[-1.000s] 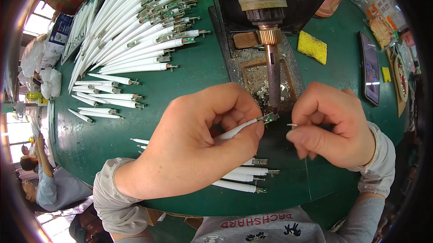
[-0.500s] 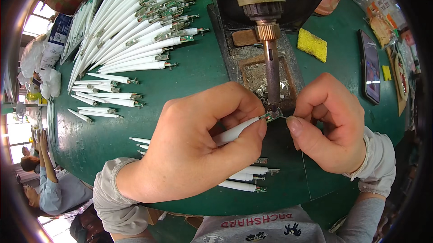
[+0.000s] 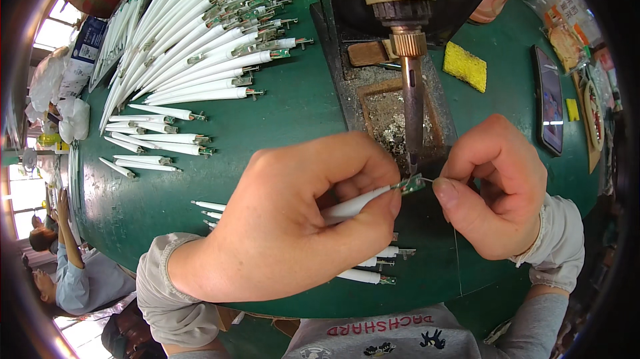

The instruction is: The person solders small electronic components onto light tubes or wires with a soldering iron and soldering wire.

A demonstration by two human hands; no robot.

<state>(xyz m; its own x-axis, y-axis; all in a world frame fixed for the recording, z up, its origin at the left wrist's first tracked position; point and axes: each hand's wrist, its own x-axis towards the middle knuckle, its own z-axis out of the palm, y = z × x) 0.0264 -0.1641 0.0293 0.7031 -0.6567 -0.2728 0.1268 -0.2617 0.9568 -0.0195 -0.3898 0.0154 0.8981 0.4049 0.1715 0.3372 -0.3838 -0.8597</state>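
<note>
My left hand (image 3: 300,219) pinches a white, pen-shaped tapered barrel (image 3: 350,208) between thumb and forefinger. A small green circuit board (image 3: 412,185) sticks out of its right end. Just above this board, the dark tip of a soldering iron (image 3: 413,116) points straight down; whether they touch I cannot tell. My right hand (image 3: 497,192) is closed in a pinch on a thin wire, probably solder (image 3: 428,180), whose short end points at the board. A long thin strand (image 3: 458,259) hangs below that hand to the table.
Many similar white barrels (image 3: 193,52) are fanned out at the far left; several (image 3: 369,276) lie under my left hand. Behind the board stands a dirty iron stand tray (image 3: 387,112). A yellow sponge (image 3: 465,66) and a phone (image 3: 548,99) lie right. Other people (image 3: 93,279) sit left.
The circuit board has dropped slightly from the iron's tip and tilted. Both hands have shifted a little down and right in the picture, along with a slight shift of the whole view.
</note>
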